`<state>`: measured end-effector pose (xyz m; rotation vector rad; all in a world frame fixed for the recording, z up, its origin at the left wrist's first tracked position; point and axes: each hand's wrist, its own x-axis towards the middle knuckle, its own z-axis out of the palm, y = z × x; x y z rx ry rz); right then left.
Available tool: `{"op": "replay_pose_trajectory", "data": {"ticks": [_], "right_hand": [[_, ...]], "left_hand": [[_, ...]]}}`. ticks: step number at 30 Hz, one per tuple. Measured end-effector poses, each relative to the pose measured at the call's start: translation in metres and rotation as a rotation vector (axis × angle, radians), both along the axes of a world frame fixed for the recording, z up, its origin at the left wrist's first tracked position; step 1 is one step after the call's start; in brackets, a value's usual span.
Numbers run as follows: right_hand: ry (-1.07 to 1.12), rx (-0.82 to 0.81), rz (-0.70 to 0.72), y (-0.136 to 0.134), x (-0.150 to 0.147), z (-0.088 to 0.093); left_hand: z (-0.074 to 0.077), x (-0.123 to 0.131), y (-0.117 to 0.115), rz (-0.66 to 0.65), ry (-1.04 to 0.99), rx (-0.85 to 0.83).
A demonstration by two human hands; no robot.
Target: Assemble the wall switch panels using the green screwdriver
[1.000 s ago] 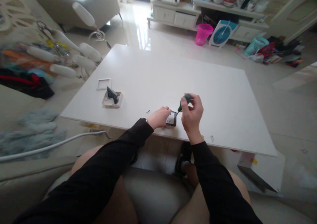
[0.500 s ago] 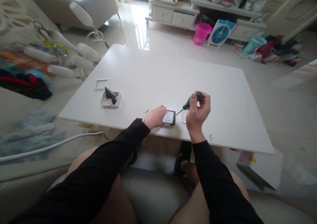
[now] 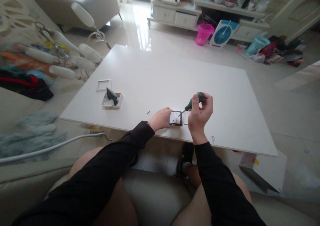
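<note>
A small wall socket (image 3: pixel 175 118) with a white face and dark frame lies near the front edge of the white table (image 3: pixel 165 72). My left hand (image 3: pixel 160 119) grips its left side and holds it down. In my right hand (image 3: pixel 200 114), fingers closed, is a green-handled screwdriver (image 3: pixel 193 101); its tip slants down to the socket's face. A small white cover piece (image 3: pixel 186 118) lies just right of the socket, partly behind my right hand. A tiny screw (image 3: pixel 148 112) rests on the table left of my left hand.
A second opened socket box (image 3: pixel 112 99) and a white square frame (image 3: pixel 103 85) lie at the table's left. A white lamp fixture (image 3: pixel 75 57) and clutter stand beyond the left edge. A pink basket (image 3: pixel 204 33) and a fan (image 3: pixel 222 32) sit on the floor behind.
The screwdriver was on the socket, lifted away to the right, and its tip is now back on the socket's face. My left hand shifted the socket slightly right.
</note>
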<state>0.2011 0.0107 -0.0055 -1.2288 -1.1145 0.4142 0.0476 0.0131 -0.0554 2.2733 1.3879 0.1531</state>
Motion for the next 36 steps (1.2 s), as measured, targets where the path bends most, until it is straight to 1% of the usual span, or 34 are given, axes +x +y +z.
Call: {"op": "replay_pose_trajectory", "data": {"ticks": [3, 5, 6, 8, 10, 12, 14, 17, 20, 23, 27, 29, 30, 32, 34, 36], "right_hand": [[0.001, -0.006, 0.004, -0.001, -0.001, 0.001], [0.008, -0.005, 0.005, -0.001, 0.0, 0.002], [0.012, -0.004, 0.004, -0.001, 0.0, 0.003], [0.014, -0.003, 0.002, -0.001, 0.001, 0.003], [0.013, -0.002, 0.001, -0.001, 0.002, 0.004], [0.016, -0.004, 0.003, -0.001, 0.003, 0.004], [0.021, -0.008, 0.005, 0.0, 0.004, 0.004], [0.028, -0.007, 0.008, 0.0, 0.005, 0.005], [0.018, -0.004, 0.005, 0.001, 0.006, 0.005], [0.008, 0.0, 0.002, 0.001, 0.007, 0.005], [0.019, 0.009, -0.002, 0.001, 0.009, 0.007], [0.044, 0.015, -0.004, 0.001, 0.009, 0.008], [0.061, 0.02, -0.002, 0.001, 0.008, 0.009], [0.101, 0.025, 0.006, 0.002, 0.007, 0.011], [0.136, 0.02, 0.017, 0.002, 0.006, 0.012], [0.167, 0.009, 0.019, 0.002, 0.004, 0.013]], "left_hand": [[-0.001, -0.006, 0.003, -0.002, -0.018, -0.02], [0.0, -0.016, 0.01, -0.016, -0.032, -0.034], [0.001, -0.024, 0.015, 0.004, -0.03, -0.034], [0.002, -0.042, 0.025, 0.053, 0.016, -0.061], [0.001, -0.06, 0.034, 0.162, 0.112, -0.078], [-0.003, -0.074, 0.039, 0.265, 0.199, -0.099], [-0.011, -0.083, 0.041, 0.324, 0.26, -0.147], [-0.021, -0.085, 0.04, 0.35, 0.318, -0.187], [-0.025, -0.081, 0.037, 0.338, 0.337, -0.201], [-0.023, -0.074, 0.034, 0.312, 0.324, -0.213], [-0.012, -0.063, 0.032, 0.288, 0.28, -0.215], [-0.005, -0.058, 0.033, 0.282, 0.192, -0.218], [0.0, -0.055, 0.034, 0.291, 0.099, -0.227], [0.009, -0.05, 0.035, 0.321, -0.159, -0.275], [0.018, -0.044, 0.036, 0.389, -0.432, -0.341], [0.026, -0.04, 0.034, 0.456, -0.646, -0.419]]}}
